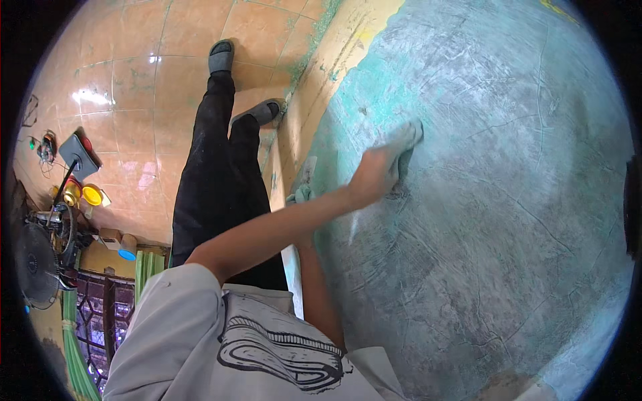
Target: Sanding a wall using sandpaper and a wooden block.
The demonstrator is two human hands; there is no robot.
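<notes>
My left hand (388,163) reaches across my body and presses on a wall (476,210) patched with grey and teal. Its fingers are bent together and look coated with pale dust. Whether something thin lies under them cannot be made out. Lower down, partly behind my left forearm, my right hand (301,194) is close to the wall, its fingers curled and pale green. A narrow pale patch (309,168) shows just above it; I cannot tell if this is held or part of the wall. Fine cracks and scratches cross the wall.
A cream lower band (311,90) edges the wall, with green crumbs along the tiled floor (195,30). To the left stand a pedestal fan (35,265) on a square base (80,155), a yellow lid (92,194), a blue-ended cylinder (128,247) and a green curtain (75,341).
</notes>
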